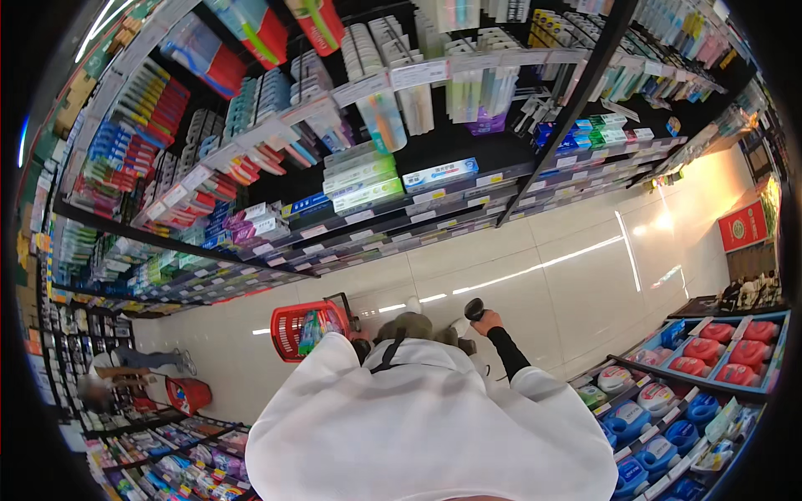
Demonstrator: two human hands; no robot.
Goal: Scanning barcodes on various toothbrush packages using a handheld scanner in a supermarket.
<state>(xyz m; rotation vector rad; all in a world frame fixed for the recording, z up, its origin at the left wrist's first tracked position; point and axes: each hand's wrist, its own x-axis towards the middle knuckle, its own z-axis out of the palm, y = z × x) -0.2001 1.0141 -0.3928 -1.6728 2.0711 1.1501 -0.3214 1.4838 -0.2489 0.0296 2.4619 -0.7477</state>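
My right hand (489, 322), below a black sleeve, is closed around a black handheld device (475, 309) with a rounded end, held over the floor. My left hand is not in view; the white sleeve and body hide that side. Just beyond the left sleeve is a red plastic shopping basket (283, 330) with a black handle. Packaged toothbrushes or similar colourful packs (316, 329) lie in the basket. Ahead, toothpaste boxes (440, 175) rest on a dark shelf, under hanging toothbrush packs (381, 122).
Long shelving with price strips (420, 74) runs across the front. Blue detergent bottles (628, 421) and red bottles (749, 352) fill a rack at the lower right. At the left, another person (128, 369) is beside a red basket (189, 394). The aisle has a tiled floor (489, 257).
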